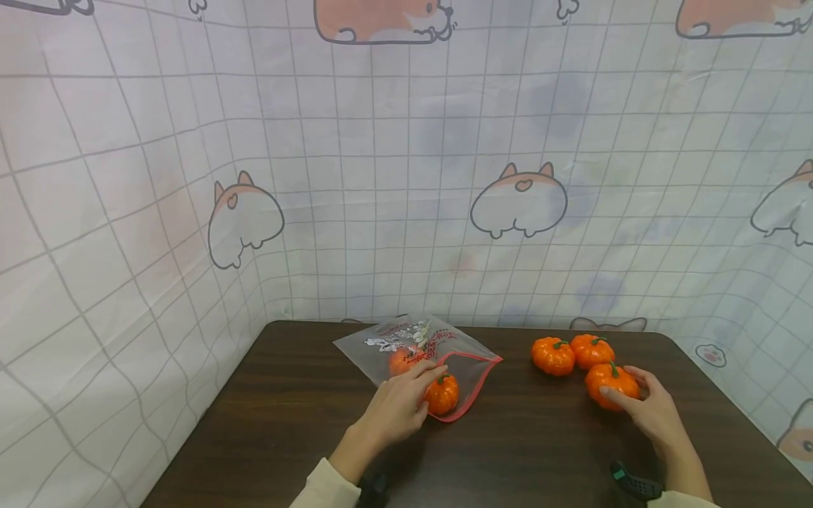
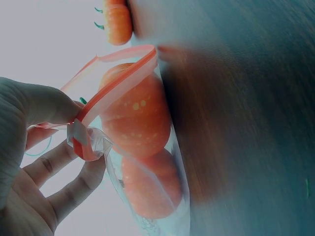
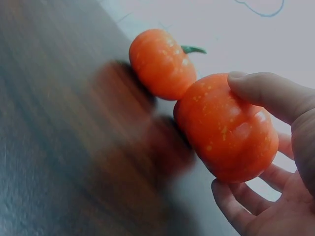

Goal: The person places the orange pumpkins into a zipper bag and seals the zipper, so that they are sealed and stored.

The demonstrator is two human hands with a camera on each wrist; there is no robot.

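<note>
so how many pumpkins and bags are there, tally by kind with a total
Translucent plastic bag with a red edge: 1
Rounded, ribbed, glossy orange pumpkins: 5 (2 inside the bag, 3 outside it)
Total: 6

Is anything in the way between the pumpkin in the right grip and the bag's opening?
Nothing visible blocks it: bare tabletop lies between the held pumpkin and the open bag. The loose pumpkin nearest the bag sits close beside that way, slightly farther back. Another pumpkin sits just inside the bag.
</note>
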